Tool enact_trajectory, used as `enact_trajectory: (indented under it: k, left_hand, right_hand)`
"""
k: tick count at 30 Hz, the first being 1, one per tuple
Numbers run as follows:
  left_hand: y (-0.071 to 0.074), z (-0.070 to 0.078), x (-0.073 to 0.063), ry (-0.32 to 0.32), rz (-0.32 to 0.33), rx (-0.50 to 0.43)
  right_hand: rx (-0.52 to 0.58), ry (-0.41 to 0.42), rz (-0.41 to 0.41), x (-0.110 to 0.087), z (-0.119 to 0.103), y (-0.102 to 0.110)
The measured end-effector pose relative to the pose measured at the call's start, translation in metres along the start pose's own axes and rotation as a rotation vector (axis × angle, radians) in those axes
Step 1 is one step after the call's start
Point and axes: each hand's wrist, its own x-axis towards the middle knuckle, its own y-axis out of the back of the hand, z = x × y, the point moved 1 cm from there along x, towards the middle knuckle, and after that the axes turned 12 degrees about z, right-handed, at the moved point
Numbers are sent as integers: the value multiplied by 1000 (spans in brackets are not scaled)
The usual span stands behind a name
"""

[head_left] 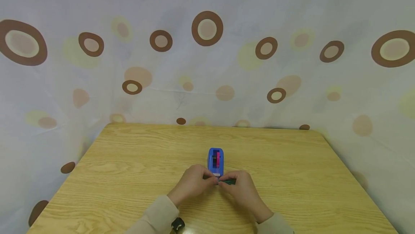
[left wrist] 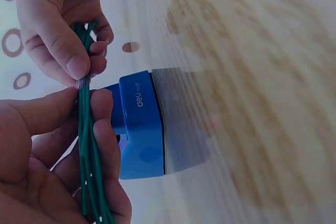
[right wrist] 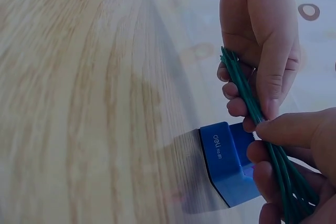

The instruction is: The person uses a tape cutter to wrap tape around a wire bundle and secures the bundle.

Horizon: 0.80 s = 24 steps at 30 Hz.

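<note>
A bundle of thin green stems or wires (left wrist: 86,129) is stretched between my two hands, just in front of the blue tape dispenser (head_left: 215,162). My left hand (head_left: 196,181) pinches it between thumb and fingers near its middle. From the other side my right hand (head_left: 241,187) pinches it, thumb right beside the left one. A shiny strip of clear tape (left wrist: 83,83) shows around the bundle where the hands meet. Past each hand a length of the bundle sticks out, its strands slightly spread in the right wrist view.
The dispenser stands upright on the wooden table (head_left: 129,162), with a pink roll (head_left: 218,159) in it. Behind the table hangs a pale cloth (head_left: 207,71) printed with brown rings. A black band (head_left: 177,224) is near the left sleeve.
</note>
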Motion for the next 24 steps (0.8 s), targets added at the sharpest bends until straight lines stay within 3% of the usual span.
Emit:
enact_trajectory:
  k: [9,24]
  left_hand:
    - [3,3,3,19,-33,8]
    - [4,3,8,25,-72,42]
  right_hand:
    - [-11,10,31,-1,-2,-1]
    - [-81,143,100,-3,-2,-2]
